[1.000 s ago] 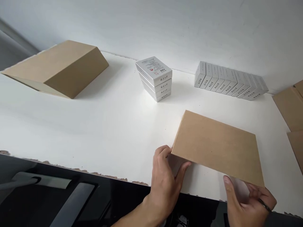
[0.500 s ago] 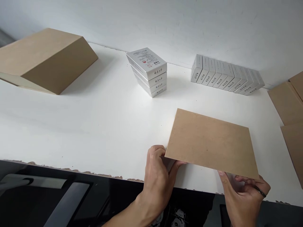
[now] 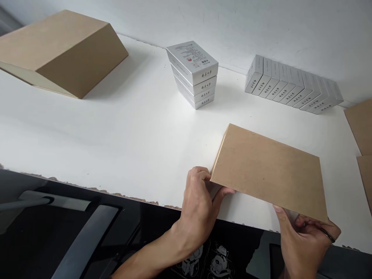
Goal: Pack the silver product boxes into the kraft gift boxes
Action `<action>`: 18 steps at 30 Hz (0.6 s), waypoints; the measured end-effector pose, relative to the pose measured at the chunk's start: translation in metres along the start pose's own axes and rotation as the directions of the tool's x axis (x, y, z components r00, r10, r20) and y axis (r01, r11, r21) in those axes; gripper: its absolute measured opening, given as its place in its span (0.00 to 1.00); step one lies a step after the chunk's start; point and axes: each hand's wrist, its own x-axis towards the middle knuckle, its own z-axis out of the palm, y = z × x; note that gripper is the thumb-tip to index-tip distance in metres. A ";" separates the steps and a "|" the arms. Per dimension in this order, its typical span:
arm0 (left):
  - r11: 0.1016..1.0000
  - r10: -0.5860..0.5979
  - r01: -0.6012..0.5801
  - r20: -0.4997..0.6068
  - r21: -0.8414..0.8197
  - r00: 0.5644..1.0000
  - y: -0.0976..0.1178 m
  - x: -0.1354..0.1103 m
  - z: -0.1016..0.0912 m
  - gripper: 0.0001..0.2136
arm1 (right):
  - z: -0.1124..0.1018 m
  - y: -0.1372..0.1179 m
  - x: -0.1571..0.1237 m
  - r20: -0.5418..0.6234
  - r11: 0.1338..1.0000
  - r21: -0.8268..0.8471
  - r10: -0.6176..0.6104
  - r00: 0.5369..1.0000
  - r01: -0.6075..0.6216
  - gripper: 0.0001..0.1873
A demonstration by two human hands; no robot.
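Observation:
A brown cardboard box [image 3: 269, 170] is tilted over the front part of the white table, its large plain face toward me. My left hand [image 3: 200, 197] grips its lower left corner, thumb along the near edge and fingers curled behind the side. At the lower right corner my right hand [image 3: 306, 236], with a dark ring on one finger, holds the near edge from below. The underside of the box and several fingertips are hidden. Beyond it stands a stack of small white printed boxes [image 3: 193, 71].
A row of white boxes [image 3: 290, 85] stands on edge along the wall. A larger brown cardboard box [image 3: 69, 50] rests at the far left. Brown cardboard pieces [image 3: 362, 128] lie at the right. The white table [image 3: 116, 147] has a chipped front edge.
The view has shifted, so most things sit higher and further right. The brown box is tipped slightly more, showing more of its left side. Both hands keep their hold.

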 end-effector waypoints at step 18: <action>0.981 0.030 -0.028 -0.008 0.193 1.000 0.006 0.001 -0.003 0.16 | -0.002 0.003 -0.004 0.038 0.993 -0.077 0.098 0.994 -0.095 0.39</action>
